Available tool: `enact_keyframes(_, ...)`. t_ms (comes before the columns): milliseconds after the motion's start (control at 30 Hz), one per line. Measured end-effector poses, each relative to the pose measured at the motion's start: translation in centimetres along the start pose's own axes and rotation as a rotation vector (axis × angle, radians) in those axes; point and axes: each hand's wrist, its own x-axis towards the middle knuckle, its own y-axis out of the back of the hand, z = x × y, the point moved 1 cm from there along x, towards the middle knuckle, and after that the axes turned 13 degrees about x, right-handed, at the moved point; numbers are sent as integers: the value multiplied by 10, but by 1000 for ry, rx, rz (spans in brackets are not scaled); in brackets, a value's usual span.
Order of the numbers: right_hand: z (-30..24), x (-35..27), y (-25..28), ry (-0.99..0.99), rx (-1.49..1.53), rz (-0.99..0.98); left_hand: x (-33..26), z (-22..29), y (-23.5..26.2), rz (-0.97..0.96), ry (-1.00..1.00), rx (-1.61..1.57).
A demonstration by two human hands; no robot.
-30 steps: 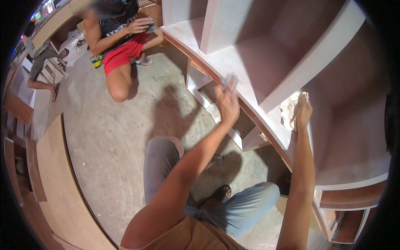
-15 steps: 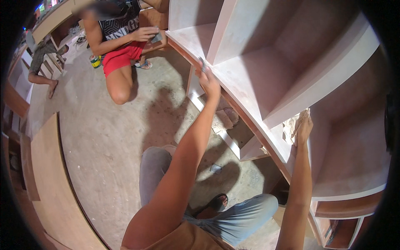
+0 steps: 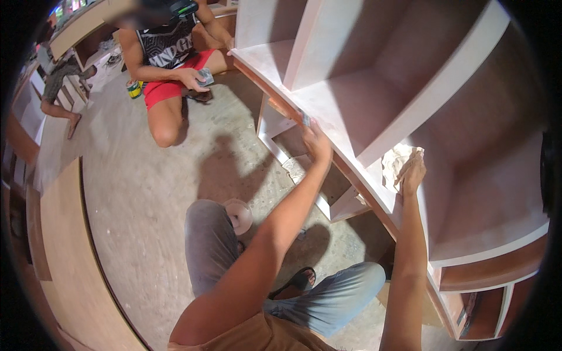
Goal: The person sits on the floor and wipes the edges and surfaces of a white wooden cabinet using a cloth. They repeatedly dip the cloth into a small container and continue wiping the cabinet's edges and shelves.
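Note:
My left hand (image 3: 317, 143) is closed around a small grey flat piece (image 3: 305, 119), which looks like folded sandpaper, against the brown front edge of the white-coated shelf unit (image 3: 328, 126). Most of that piece is hidden by my fingers. Over on the right, my right hand (image 3: 414, 174) grips a crumpled cream cloth (image 3: 398, 166). The cloth rests on the bottom board beside the lower end of a curved white divider (image 3: 433, 96).
A co-worker in red shorts (image 3: 208, 61) crouches at the unit's far end, a grey block (image 3: 205, 77) in one hand. Near them stands a yellow-green can (image 3: 134, 89). A round pale disc (image 3: 239, 217) lies by my knee. Long boards (image 3: 61, 228) line the left side.
My left hand has slid along the front edge toward me, to the right. My right hand and the cloth shifted slightly left in view. The co-worker's block hand dropped lower.

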Motion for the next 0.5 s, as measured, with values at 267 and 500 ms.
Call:
enact_keyframes(267, -5, -5, -38, -53, -29, 89, 198, -54, 37, 220, 41, -197)
enact_keyframes(500, 6, 5, -11, 53, 121, 161, -77, -30, -4, -19, 156, 210)
